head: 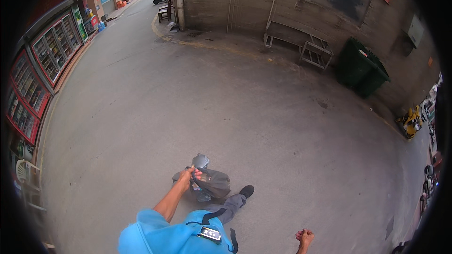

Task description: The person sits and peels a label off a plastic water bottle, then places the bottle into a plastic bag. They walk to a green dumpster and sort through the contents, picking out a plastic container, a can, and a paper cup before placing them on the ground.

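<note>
My left hand [189,176] is closed on the gathered top of a dark plastic bag [217,183], which hangs in front of my legs. A clear plastic bag [200,161] with something in it shows just beyond my fingers; whether it is tied to the dark bag I cannot tell. My right hand [305,235] hangs out to the right over the pavement, its fingers curled, with nothing visible in it. A black shoe [247,191] and a grey trouser leg show beside the bag.
Glass-door drink coolers [56,47] and a white plastic chair [26,173] line the left side. Along the far wall stand a metal-framed bench [293,33], a small metal frame [315,55] and a green wheeled bin [362,68]. A yellow scooter [410,122] is at the right.
</note>
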`<state>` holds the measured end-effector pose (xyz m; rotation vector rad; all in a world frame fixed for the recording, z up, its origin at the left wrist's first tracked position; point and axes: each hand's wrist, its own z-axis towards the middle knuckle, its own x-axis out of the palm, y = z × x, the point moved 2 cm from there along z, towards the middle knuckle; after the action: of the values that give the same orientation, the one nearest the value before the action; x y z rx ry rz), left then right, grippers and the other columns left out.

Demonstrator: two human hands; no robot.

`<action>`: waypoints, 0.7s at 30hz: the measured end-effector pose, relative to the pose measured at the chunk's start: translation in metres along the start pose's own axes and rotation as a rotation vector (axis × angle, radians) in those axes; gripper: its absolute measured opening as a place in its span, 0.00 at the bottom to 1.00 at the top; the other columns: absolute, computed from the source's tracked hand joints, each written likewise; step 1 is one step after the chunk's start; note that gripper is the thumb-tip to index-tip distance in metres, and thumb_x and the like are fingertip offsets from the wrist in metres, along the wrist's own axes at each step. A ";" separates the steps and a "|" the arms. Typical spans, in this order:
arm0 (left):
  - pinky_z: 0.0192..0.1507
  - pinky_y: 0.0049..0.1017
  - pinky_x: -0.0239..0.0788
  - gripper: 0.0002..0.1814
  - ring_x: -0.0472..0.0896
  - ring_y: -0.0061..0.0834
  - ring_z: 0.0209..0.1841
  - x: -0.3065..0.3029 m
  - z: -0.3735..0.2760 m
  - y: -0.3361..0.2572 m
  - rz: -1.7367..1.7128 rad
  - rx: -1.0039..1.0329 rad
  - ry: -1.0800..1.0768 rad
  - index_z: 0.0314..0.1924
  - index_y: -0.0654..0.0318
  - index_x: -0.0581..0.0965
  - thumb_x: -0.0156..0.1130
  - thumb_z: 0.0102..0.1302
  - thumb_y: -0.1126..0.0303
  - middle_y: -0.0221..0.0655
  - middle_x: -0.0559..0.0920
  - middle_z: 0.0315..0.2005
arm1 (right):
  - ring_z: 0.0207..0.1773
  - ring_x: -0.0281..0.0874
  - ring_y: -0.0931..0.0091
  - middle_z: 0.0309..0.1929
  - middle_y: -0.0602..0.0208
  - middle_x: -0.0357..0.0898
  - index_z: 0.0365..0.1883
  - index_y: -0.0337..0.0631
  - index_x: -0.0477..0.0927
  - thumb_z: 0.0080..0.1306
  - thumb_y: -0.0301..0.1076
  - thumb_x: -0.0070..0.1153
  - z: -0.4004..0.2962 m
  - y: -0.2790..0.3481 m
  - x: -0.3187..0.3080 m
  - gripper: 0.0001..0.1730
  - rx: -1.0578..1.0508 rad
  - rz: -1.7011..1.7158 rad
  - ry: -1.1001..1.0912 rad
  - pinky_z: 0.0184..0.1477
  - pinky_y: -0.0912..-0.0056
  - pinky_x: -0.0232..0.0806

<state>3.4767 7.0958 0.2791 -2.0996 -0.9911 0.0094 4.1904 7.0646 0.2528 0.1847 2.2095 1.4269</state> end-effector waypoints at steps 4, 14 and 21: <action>0.37 0.29 0.81 0.17 0.86 0.33 0.29 0.271 0.172 -0.082 0.181 -0.037 -0.202 0.46 0.75 0.77 0.51 0.75 0.64 0.49 0.87 0.38 | 0.19 0.82 0.66 0.25 0.54 0.83 0.38 0.31 0.76 0.71 0.27 0.44 0.148 0.033 0.021 0.09 0.469 0.076 -0.110 0.18 0.64 0.75; 0.39 0.32 0.83 0.16 0.86 0.37 0.33 1.061 0.592 -0.049 0.024 0.003 0.039 0.45 0.70 0.76 0.51 0.77 0.62 0.48 0.86 0.39 | 0.22 0.82 0.66 0.26 0.53 0.83 0.39 0.29 0.77 0.69 0.24 0.47 0.728 0.156 0.046 0.08 1.106 0.103 -0.005 0.21 0.63 0.75; 0.48 0.37 0.83 0.17 0.85 0.38 0.45 1.539 0.846 -0.052 -0.085 0.070 0.017 0.50 0.69 0.73 0.50 0.77 0.59 0.42 0.82 0.44 | 0.23 0.84 0.64 0.28 0.51 0.84 0.44 0.26 0.78 0.68 0.24 0.48 1.303 0.338 0.009 0.11 1.061 0.144 0.102 0.20 0.64 0.77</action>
<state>4.2414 8.6763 0.2075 -1.9894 -1.0549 -0.0163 4.7523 8.2807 0.1236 0.6326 2.8572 0.1785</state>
